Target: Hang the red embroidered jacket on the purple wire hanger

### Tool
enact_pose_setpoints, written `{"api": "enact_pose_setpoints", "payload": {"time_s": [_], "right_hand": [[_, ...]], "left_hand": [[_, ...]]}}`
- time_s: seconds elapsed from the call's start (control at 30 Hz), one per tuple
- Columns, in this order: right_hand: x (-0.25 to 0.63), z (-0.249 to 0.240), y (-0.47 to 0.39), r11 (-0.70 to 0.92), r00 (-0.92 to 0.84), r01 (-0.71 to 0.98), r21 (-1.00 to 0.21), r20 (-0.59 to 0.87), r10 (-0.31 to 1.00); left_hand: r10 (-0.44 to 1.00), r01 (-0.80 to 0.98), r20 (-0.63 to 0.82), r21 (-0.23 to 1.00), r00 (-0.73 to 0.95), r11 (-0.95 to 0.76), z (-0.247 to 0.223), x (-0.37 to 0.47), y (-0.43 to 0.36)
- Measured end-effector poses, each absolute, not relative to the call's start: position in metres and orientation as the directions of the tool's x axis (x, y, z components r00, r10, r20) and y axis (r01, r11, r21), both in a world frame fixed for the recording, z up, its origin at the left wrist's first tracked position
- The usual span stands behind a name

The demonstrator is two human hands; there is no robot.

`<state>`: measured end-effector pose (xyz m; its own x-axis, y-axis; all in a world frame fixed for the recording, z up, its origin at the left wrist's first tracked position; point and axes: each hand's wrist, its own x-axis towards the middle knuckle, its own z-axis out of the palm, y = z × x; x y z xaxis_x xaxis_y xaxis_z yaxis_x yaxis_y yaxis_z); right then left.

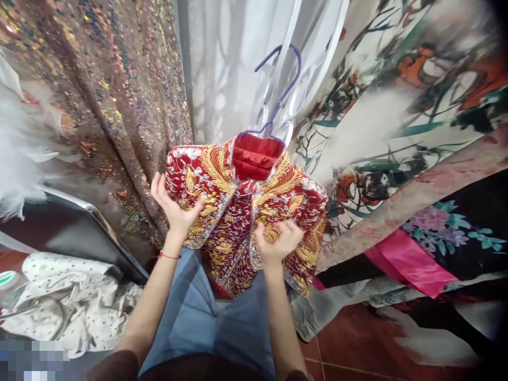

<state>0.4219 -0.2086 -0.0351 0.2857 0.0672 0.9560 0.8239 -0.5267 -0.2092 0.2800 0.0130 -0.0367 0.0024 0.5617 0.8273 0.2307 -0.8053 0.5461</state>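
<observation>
A red jacket (pixel 224 233) with gold and silver embroidery and a stand collar is on a purple hanger (pixel 296 74), facing me. Inside its collar a small label (pixel 255 159) shows. My left hand (pixel 177 209) is open at the sleeve on the left, thumb and fingers spread apart against the embroidery. On the right front panel, my right hand (pixel 279 241) has its fingers loosely bent and its thumb apart, with nothing visible between them. Whether the hanger's hook rests on the white frame behind it, I cannot tell.
A sequinned cloth (pixel 119 79) hangs at the left beside white feathers (pixel 19 159). White dotted fabric (pixel 75 296) lies in a heap at lower left, near a dark panel (pixel 79 227). Printed garments (pixel 357 121) and a pink ribbon (pixel 413 259) are at the right.
</observation>
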Motion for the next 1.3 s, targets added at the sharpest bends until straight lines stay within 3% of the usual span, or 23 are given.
{"api": "enact_pose_setpoints", "payload": {"time_s": [0.1,0.3,0.47,0.63,0.73,0.83,1.0,1.13,1.23,1.3], "right_hand": [[0.404,-0.059,-0.186,-0.549,0.434,0.799,-0.246,0.867,0.243],[0.423,-0.043,-0.184,-0.494,0.590,0.794,-0.355,0.647,0.483],[0.419,-0.019,-0.176,-0.374,0.569,0.822,-0.429,0.602,0.560],[0.404,-0.003,-0.149,-0.181,0.504,0.858,-0.481,0.718,0.480],[0.408,-0.007,-0.141,-0.095,0.489,0.857,-0.507,0.740,0.462],[0.421,-0.031,-0.141,-0.115,0.487,0.859,-0.498,0.731,0.478],[0.443,-0.068,-0.147,-0.219,0.539,0.829,-0.514,0.634,0.555],[0.441,-0.080,-0.167,-0.104,0.518,0.797,-0.595,0.584,0.625],[0.420,-0.111,-0.188,-0.011,0.699,0.598,-0.801,0.515,0.497],[0.398,-0.148,-0.199,0.055,0.905,0.232,-0.971,0.236,0.353]], "left_hand": [[0.544,0.274,0.839,0.519,0.018,-0.810,-0.067,0.301,-0.020],[0.537,0.404,0.751,0.386,0.385,-0.830,-0.057,0.326,-0.019],[0.372,0.211,0.596,0.323,0.711,-0.923,-0.026,0.324,-0.018],[0.325,-0.004,0.580,0.493,0.747,-0.870,-0.007,0.316,-0.038],[0.357,-0.183,0.573,0.679,0.738,-0.711,0.002,0.313,-0.044],[0.394,-0.281,0.531,0.795,0.750,-0.537,-0.005,0.325,-0.045],[0.419,-0.233,0.516,0.794,0.747,-0.562,-0.033,0.357,-0.036],[0.435,-0.168,0.550,0.737,0.713,-0.655,-0.043,0.349,-0.033],[0.537,-0.177,0.436,0.867,0.723,-0.465,-0.071,0.325,-0.041],[0.632,-0.172,0.202,0.979,0.748,-0.109,-0.109,0.308,-0.050]]}}
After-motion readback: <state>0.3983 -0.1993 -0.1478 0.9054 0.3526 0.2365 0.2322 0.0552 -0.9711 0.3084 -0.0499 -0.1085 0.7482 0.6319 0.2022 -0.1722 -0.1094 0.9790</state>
